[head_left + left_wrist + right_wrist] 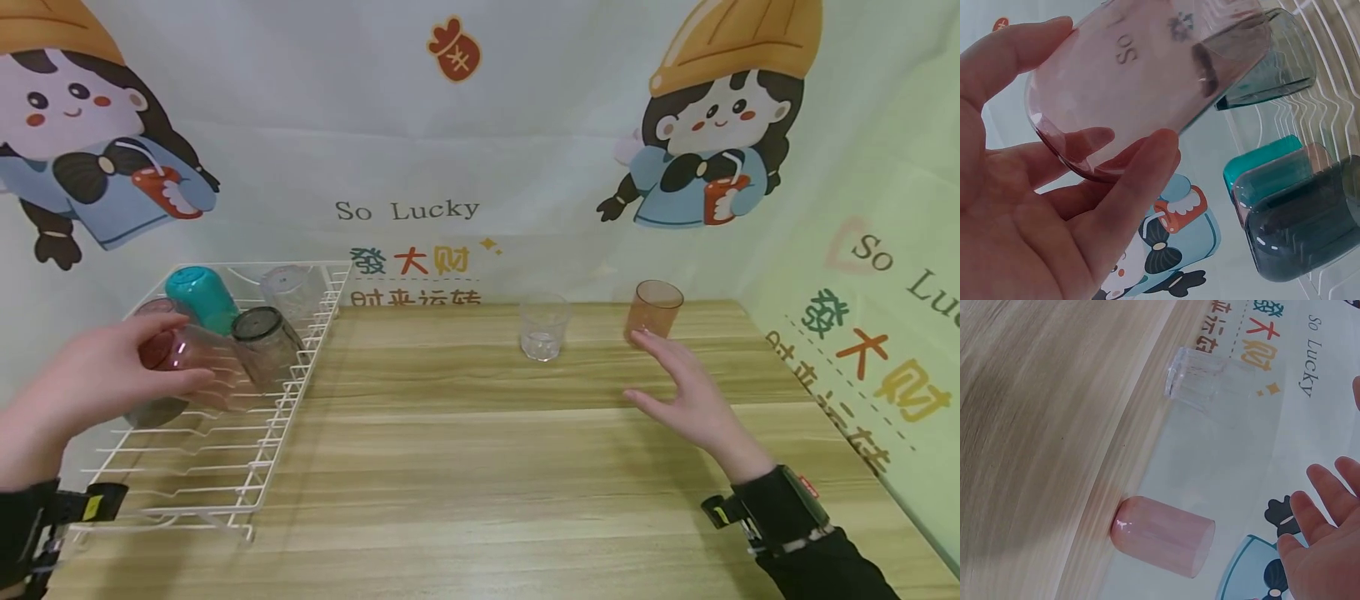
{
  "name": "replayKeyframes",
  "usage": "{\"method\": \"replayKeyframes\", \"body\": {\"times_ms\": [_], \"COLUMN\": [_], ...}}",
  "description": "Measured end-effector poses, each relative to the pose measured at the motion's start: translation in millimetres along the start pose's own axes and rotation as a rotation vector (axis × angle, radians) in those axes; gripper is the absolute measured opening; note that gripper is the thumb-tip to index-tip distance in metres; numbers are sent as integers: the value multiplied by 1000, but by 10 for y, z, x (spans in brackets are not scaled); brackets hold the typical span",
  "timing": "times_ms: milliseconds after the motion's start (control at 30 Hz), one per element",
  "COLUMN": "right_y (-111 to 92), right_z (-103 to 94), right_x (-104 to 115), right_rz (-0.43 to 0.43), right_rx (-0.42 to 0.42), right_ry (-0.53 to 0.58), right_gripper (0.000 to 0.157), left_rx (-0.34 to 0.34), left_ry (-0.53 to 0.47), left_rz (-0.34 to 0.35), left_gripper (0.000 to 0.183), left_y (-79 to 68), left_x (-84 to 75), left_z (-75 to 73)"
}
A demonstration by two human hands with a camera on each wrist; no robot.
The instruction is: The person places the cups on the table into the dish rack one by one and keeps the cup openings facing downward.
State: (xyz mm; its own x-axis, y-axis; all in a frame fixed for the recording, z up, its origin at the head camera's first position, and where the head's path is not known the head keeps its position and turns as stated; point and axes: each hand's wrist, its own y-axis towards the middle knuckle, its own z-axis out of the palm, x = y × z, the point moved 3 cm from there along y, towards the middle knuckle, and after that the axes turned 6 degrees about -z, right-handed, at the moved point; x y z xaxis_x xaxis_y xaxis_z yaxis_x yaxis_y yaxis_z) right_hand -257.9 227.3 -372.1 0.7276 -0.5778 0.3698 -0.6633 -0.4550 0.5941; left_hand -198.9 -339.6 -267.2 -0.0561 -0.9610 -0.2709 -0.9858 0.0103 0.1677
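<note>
My left hand point(112, 367) holds a clear pink cup point(1141, 81) by its rounded base, thumb and fingers on opposite sides. The cup is tilted above a white wire rack point(258, 467). On the rack rest a teal cup point(201, 298), a grey cup point(270, 346), a clear cup point(291, 287) and a dark cup point(156, 412) partly hidden by my hand. My right hand point(693, 400) hovers with spread fingers near an orange-pink cup point(652, 310) standing upright on the table. The right wrist view shows a gap between that hand and the cup point(1163, 536).
A clear glass point(544, 329) with a thick base stands left of the orange-pink cup, near the back edge of the wooden table point(465, 467). A printed cloth point(525, 167) hangs behind the table and along its right side.
</note>
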Motion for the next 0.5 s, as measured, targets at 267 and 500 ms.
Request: {"method": "replayKeyframes", "body": {"times_ms": [267,500], "right_y": [16,88], "right_z": [-24,-43], "right_x": [6,-44], "right_rz": [13,-36], "right_rx": [18,0], "right_ry": [6,-7], "right_gripper": [71,71], "left_rx": [57,97], "left_ry": [8,21], "left_rz": [-7,8], "left_gripper": [54,42], "left_y": [41,94], "left_x": [69,124], "left_z": [98,151]}}
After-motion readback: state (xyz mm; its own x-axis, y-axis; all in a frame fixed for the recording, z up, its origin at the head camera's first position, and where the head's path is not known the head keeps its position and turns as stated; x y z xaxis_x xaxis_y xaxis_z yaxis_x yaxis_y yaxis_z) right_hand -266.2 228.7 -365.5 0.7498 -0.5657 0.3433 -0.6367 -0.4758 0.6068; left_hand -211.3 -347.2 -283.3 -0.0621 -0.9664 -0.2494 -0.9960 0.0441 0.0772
